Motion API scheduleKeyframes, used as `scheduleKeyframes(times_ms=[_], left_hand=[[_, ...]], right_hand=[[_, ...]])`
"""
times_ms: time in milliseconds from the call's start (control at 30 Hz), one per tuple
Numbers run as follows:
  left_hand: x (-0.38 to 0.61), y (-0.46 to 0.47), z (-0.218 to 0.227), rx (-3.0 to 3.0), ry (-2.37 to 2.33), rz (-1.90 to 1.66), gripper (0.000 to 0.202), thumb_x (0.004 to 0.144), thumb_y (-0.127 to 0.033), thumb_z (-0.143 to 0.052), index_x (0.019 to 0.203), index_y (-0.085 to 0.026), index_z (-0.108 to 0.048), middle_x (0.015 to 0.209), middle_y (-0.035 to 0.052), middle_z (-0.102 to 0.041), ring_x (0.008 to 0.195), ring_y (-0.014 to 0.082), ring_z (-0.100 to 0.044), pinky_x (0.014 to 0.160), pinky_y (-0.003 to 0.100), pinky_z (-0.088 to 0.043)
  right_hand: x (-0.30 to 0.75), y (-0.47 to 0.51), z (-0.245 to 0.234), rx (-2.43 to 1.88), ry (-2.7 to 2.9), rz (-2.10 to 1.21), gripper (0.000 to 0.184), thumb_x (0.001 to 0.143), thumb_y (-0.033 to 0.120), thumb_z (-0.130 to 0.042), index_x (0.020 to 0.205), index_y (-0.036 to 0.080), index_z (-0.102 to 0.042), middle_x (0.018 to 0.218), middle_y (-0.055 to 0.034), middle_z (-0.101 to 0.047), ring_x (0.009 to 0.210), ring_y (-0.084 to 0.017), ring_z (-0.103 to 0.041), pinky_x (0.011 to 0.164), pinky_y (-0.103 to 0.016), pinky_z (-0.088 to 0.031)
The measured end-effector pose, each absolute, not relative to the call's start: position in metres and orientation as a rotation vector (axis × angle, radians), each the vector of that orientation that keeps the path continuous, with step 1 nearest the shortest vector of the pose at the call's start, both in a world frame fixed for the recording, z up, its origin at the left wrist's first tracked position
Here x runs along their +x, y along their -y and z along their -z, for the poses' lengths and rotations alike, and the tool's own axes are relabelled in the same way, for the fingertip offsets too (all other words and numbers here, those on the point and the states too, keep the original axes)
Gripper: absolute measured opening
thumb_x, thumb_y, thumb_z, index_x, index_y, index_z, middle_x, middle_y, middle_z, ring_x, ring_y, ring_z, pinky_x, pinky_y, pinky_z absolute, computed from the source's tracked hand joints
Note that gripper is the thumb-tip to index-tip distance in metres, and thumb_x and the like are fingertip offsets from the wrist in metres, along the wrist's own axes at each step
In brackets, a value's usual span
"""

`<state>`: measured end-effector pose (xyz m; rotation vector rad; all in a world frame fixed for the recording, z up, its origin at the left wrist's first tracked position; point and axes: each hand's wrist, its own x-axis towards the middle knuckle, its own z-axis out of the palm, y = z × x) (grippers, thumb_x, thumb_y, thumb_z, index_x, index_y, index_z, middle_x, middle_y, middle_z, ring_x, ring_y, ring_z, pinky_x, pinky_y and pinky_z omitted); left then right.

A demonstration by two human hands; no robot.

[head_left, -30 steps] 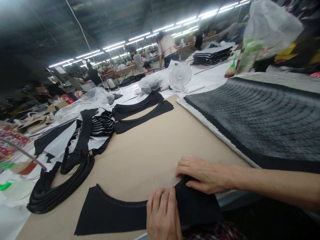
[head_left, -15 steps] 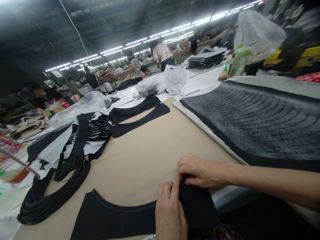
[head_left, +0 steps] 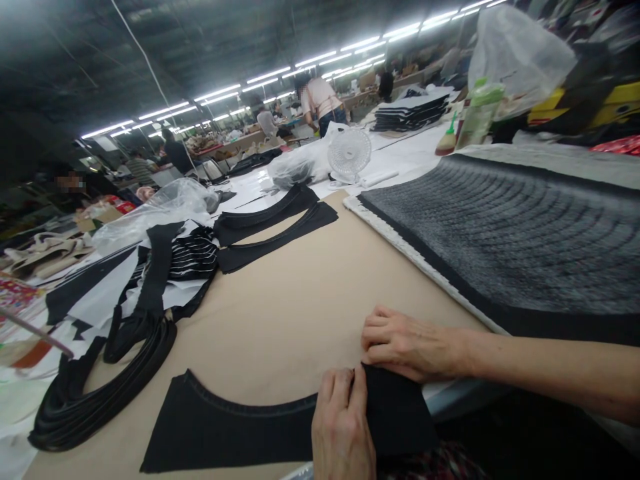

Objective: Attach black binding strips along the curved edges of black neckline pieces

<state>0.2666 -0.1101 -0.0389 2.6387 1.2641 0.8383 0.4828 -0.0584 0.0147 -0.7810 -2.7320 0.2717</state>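
Fingers (head_left: 343, 387) of the left hand (head_left: 346, 430) press the curved black panel (head_left: 240, 437) on the beige sheet (head_left: 280, 313); the right hand (head_left: 405, 343) curls at its inner edge. Whether either pinches, I cannot tell. Leftward, that edge looks already turned; beneath the hands, seemingly unfinished.

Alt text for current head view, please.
A person's left hand and right hand touch a black piece with a concave edge, on a tan tabletop. More curved black pieces lie beyond; a dark textured sheet is at frame right, a small fan farther back.
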Motion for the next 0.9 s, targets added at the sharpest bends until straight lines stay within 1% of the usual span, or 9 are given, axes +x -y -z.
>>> scheduleKeyframes(times_ms=[200,400,567,700,900], left_hand=[[0.263,0.114,0.048,2.909,-1.315,-0.903,0.046,0.084,0.000,-0.044,0.126,-0.012,-0.058,0.111,0.0081,-0.065,0.104,0.0216,-0.057,0.091,0.032,-0.052],[0.264,0.116,0.047,2.979,-1.328,-0.940,0.044,0.083,0.000,-0.044,0.122,-0.012,-0.060,0.111,0.0066,-0.067,0.102,0.0216,-0.058,0.089,0.034,-0.050],[0.266,0.115,0.044,2.962,-1.339,-0.938,0.044,0.084,-0.001,-0.041,0.122,-0.011,-0.059,0.107,0.0080,-0.067,0.098,0.0216,-0.058,0.088,0.035,-0.047],[0.269,0.113,0.041,2.917,-1.361,-0.888,0.048,0.082,-0.002,-0.042,0.128,-0.010,-0.055,0.102,0.0088,-0.065,0.094,0.0211,-0.058,0.085,0.035,-0.047],[0.270,0.114,0.043,2.999,-1.359,-0.870,0.044,0.081,-0.005,-0.047,0.123,-0.012,-0.060,0.103,0.0083,-0.066,0.095,0.0223,-0.058,0.085,0.037,-0.046]], right_hand=[[0.488,0.063,-0.006,-0.700,2.741,-0.153,0.022,0.094,0.014,-0.037,0.096,0.018,-0.058,0.090,-0.0063,-0.061,0.082,-0.018,-0.051,0.079,-0.036,-0.031],[0.492,0.063,-0.010,-0.782,2.740,-0.217,0.023,0.095,0.014,-0.036,0.098,0.018,-0.058,0.087,-0.0051,-0.060,0.081,-0.018,-0.051,0.079,-0.034,-0.031],[0.492,0.063,-0.011,-0.823,2.696,-0.258,0.024,0.093,0.015,-0.041,0.110,0.018,-0.057,0.089,-0.0053,-0.060,0.083,-0.018,-0.051,0.081,-0.035,-0.031],[0.493,0.064,-0.014,-0.817,2.688,-0.297,0.025,0.092,0.014,-0.041,0.107,0.019,-0.060,0.091,-0.0054,-0.061,0.084,-0.018,-0.051,0.082,-0.035,-0.032],[0.498,0.066,-0.011,-0.802,2.691,-0.276,0.023,0.093,0.014,-0.039,0.100,0.019,-0.060,0.091,-0.0057,-0.062,0.084,-0.018,-0.052,0.083,-0.036,-0.032]])
